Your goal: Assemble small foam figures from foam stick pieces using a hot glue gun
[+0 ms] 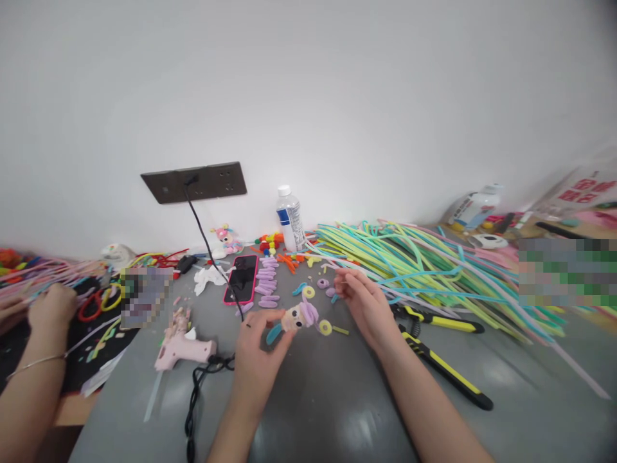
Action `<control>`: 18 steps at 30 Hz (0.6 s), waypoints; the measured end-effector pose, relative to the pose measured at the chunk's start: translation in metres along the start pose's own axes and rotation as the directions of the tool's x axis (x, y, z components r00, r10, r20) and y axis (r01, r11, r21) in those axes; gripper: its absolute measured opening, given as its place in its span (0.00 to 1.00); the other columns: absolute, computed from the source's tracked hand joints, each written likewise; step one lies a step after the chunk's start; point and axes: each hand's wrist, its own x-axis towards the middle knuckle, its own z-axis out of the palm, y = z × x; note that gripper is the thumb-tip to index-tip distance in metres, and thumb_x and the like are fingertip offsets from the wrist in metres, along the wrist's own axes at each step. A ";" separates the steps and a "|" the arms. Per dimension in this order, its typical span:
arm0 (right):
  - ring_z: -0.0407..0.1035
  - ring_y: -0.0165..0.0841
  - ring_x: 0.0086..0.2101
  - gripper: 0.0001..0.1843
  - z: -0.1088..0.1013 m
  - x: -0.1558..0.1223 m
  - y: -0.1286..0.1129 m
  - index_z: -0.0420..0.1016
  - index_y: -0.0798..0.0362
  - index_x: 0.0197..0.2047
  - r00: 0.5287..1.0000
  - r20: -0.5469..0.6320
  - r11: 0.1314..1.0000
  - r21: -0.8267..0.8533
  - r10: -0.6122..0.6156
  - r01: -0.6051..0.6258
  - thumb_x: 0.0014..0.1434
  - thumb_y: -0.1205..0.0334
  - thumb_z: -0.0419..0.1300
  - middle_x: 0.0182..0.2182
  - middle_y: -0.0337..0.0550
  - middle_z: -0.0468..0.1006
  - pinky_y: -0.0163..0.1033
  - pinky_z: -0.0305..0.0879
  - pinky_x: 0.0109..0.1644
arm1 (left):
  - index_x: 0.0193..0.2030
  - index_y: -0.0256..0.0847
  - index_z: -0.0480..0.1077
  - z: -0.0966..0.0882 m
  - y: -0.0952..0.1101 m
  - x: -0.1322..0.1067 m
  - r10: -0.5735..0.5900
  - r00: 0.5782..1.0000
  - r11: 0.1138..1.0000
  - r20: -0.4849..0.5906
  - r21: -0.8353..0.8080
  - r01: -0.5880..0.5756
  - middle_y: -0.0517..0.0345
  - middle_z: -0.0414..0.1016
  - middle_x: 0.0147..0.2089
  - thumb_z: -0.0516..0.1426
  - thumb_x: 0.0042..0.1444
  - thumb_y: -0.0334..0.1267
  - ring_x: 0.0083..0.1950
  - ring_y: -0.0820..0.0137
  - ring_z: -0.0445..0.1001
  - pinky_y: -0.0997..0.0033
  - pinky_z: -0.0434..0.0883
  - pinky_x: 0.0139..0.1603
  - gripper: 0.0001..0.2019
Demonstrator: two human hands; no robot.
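In the head view, my left hand (260, 350) pinches a small doll figure (293, 319) with a cream face, black eyes, purple hair and a blue piece at its lower side. My right hand (364, 299) is apart from the figure, to its right, with thumb and fingers drawn together; whatever is between the fingertips is too small to make out. Between the hands lie a yellow ring (326, 328) and a short yellow-green stick (341, 331). A purple ring (322, 283) sits farther back. Purple fuzzy pieces (267, 283) form a column beside a phone (241, 278).
A pink glue gun (186, 350) with a black cord lies left. Yellow-black pliers (443, 366) lie right, before a heap of pipe cleaners (409, 257). A bottle (290, 218) and a finished-looking doll (226, 240) stand near the wall. Another person's hand (52, 305) works at far left.
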 end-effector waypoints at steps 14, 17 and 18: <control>0.68 0.31 0.29 0.17 -0.014 -0.006 -0.004 0.79 0.50 0.41 0.995 0.058 0.973 -0.209 -0.086 0.096 0.56 0.45 0.68 0.31 0.39 0.77 0.39 0.62 0.37 | 0.34 0.46 0.72 0.012 0.012 -0.012 -0.199 0.940 0.872 0.279 0.487 0.040 0.62 0.81 0.38 0.61 0.57 0.35 0.44 0.59 0.73 0.59 0.58 0.48 0.02; 0.69 0.32 0.30 0.17 -0.013 -0.007 -0.005 0.78 0.50 0.41 0.994 0.072 0.972 -0.211 -0.088 0.102 0.57 0.46 0.68 0.31 0.39 0.77 0.39 0.63 0.37 | 0.34 0.46 0.72 0.012 0.015 -0.012 -0.217 0.934 0.842 0.283 0.538 0.033 0.61 0.80 0.38 0.59 0.59 0.35 0.45 0.58 0.72 0.58 0.57 0.49 0.02; 0.69 0.32 0.30 0.16 -0.013 -0.007 -0.006 0.78 0.50 0.41 0.993 0.077 0.972 -0.212 -0.089 0.104 0.57 0.47 0.67 0.31 0.39 0.77 0.39 0.64 0.37 | 0.35 0.46 0.72 0.012 0.017 -0.011 -0.224 0.933 0.833 0.282 0.552 0.034 0.61 0.80 0.38 0.58 0.59 0.35 0.45 0.58 0.72 0.57 0.57 0.49 0.02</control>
